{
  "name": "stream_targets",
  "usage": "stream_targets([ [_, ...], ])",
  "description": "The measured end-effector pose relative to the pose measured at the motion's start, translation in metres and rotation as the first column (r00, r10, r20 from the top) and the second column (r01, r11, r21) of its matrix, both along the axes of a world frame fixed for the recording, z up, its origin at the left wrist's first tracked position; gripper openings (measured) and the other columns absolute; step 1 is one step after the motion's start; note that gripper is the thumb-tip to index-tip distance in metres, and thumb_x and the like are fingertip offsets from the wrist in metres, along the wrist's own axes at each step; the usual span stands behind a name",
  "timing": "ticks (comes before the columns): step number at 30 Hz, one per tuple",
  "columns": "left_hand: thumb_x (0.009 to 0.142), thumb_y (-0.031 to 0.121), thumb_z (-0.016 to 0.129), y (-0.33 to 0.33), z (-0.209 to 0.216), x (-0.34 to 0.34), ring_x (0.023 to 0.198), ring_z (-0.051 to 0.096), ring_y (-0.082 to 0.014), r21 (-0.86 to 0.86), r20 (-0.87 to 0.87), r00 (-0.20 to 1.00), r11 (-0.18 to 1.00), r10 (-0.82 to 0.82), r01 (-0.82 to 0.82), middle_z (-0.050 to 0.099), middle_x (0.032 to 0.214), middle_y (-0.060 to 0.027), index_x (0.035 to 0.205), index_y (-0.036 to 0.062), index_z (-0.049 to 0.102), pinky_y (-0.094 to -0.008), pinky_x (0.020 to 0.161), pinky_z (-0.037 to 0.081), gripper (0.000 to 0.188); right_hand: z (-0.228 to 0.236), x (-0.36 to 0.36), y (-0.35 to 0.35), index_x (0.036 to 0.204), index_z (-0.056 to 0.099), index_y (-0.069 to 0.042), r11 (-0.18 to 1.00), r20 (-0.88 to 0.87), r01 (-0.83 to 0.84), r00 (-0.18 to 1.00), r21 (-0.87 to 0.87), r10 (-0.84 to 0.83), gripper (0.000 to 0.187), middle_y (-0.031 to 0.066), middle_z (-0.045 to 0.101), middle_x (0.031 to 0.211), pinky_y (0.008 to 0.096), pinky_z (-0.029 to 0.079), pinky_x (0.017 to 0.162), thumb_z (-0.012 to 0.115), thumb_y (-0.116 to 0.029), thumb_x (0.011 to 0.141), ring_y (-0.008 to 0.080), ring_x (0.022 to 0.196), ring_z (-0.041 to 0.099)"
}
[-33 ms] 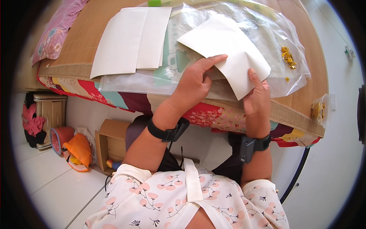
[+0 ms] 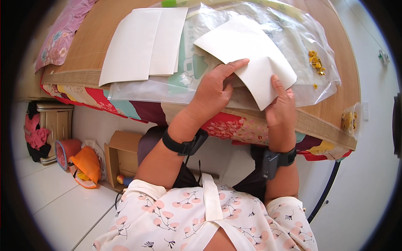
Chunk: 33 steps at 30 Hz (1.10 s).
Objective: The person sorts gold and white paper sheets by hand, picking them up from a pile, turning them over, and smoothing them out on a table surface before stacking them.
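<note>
A white sheet of stiff paper (image 2: 240, 44) is held tilted and slightly bent above the clear plastic. My right hand (image 2: 281, 106) grips its near right corner, thumb on top and fingers hidden behind. At the near left edge, my left hand (image 2: 214, 85) closes on the sheet, its index finger stretched over the top face and the other fingers curled below. More white sheets (image 2: 130, 46) lie overlapping to the left. Under all of them spreads a clear plastic sheet (image 2: 142, 93). Small gold folded pieces (image 2: 317, 63) sit on it at the right.
The wooden table (image 2: 90, 42) has a patchwork cloth skirt (image 2: 234, 129) along its near edge. A clear tub (image 2: 351, 119) with gold pieces stands at the right corner, a floral pink cloth (image 2: 63, 35) at the far left. An open cardboard box (image 2: 121, 157) and an orange bag (image 2: 87, 163) are on the floor.
</note>
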<state>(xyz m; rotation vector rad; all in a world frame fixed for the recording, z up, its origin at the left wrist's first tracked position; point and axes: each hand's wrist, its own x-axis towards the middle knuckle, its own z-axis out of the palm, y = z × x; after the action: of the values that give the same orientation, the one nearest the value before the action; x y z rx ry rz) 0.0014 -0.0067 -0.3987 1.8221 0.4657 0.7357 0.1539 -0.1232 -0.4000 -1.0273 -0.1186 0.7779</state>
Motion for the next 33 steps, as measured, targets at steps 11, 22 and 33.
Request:
stream_targets([
  [11, 0.091, -0.006, 0.062, 0.014, 0.002, -0.014, 0.107, 0.066, -0.0128, -0.266, 0.044, 0.997, 0.962, 0.071, -0.057, 0.072, 0.124, -0.0083, 0.128, 0.0095, 0.072, -0.0249, 0.096, 0.052, 0.042, 0.022, -0.033, -0.008, 0.141, 0.045, 0.006, 0.955, 0.138, -0.288, 0.945, -0.070, 0.295, 0.054, 0.0132, 0.060, 0.134, 0.0373, 0.052, 0.103, 0.068, -0.011, 0.096, 0.0229, 0.123, 0.061],
  [22, 0.099, 0.002, 0.058, 0.026, 0.016, -0.033, 0.095, 0.070, -0.0091, -0.416, 0.091, 0.993, 0.909, 0.074, -0.030, 0.074, 0.117, -0.0100, 0.127, 0.0040, 0.071, -0.0223, 0.084, 0.058, 0.031, 0.000, 0.025, -0.016, 0.136, 0.054, 0.003, 0.942, 0.493, -0.117, 0.828, -0.315, 0.267, 0.051, 0.0143, 0.064, 0.131, 0.0317, 0.052, 0.102, 0.073, 0.002, 0.089, 0.0194, 0.118, 0.063],
  [33, 0.096, 0.002, 0.064, 0.035, 0.013, -0.053, 0.091, 0.071, -0.0098, -0.362, 0.068, 0.996, 0.929, -0.060, 0.081, 0.076, 0.111, -0.0089, 0.127, 0.0055, 0.071, -0.0226, 0.081, 0.058, 0.032, 0.021, 0.033, -0.007, 0.111, 0.073, -0.005, 0.964, 0.951, -0.177, 0.205, -0.197, 0.232, 0.028, 0.0093, 0.073, 0.122, 0.0409, 0.043, 0.115, 0.069, 0.007, 0.085, 0.0277, 0.133, 0.057],
])
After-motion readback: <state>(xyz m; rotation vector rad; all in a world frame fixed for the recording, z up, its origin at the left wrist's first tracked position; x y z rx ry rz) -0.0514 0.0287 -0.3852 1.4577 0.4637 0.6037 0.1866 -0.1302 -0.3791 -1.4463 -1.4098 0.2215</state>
